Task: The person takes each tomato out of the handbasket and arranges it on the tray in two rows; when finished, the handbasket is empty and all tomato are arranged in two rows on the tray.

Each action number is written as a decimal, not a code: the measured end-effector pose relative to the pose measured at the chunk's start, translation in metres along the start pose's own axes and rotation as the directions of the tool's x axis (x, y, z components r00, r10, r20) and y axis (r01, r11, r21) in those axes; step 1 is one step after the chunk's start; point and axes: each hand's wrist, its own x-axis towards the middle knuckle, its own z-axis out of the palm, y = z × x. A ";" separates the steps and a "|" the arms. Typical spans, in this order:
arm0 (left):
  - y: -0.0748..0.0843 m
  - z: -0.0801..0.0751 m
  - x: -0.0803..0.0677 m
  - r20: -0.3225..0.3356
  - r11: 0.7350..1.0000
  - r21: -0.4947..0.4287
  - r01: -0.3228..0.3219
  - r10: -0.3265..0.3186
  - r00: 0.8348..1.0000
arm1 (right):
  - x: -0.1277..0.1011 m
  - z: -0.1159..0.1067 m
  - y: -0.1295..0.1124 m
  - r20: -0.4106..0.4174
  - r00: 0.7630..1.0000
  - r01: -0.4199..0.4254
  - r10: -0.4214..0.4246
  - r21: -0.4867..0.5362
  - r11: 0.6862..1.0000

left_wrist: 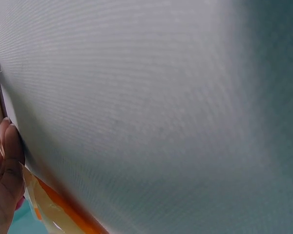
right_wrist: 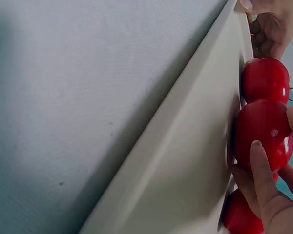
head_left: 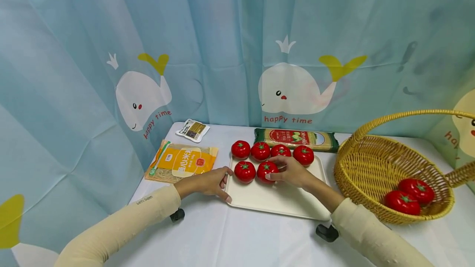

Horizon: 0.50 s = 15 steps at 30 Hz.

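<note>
1. Head view: your right hand (head_left: 291,171) curls its fingers round a front-row tomato (head_left: 266,170) on the white tray (head_left: 274,201); your left hand (head_left: 208,182) grips the tray's left edge, thumb on the rim.
2. Left wrist view: your fingertips (left_wrist: 10,146) lie pressed together against the tray edge.
3. Right wrist view: your fingers (right_wrist: 261,175) cup the tomato (right_wrist: 263,131), which sits on the tray.

Six shiny red tomatoes sit on the white tray (head_left: 282,201); four in the back row, two in front; the right hand (head_left: 291,171) holds the tomato (head_left: 266,170) at front right.
</note>
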 end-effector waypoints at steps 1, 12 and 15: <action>0.000 0.000 0.000 0.000 1.000 -0.004 -0.001 0.001 1.000 | 0.000 0.000 0.000 0.004 1.000 0.000 0.000 0.000 1.000; -0.002 0.001 0.002 0.003 1.000 -0.017 0.004 -0.004 1.000 | -0.001 -0.003 0.001 0.039 0.999 0.004 -0.004 0.000 1.000; -0.002 0.001 0.001 0.003 1.000 -0.012 0.007 -0.007 1.000 | -0.001 -0.003 0.001 0.050 0.999 0.014 -0.014 -0.002 1.000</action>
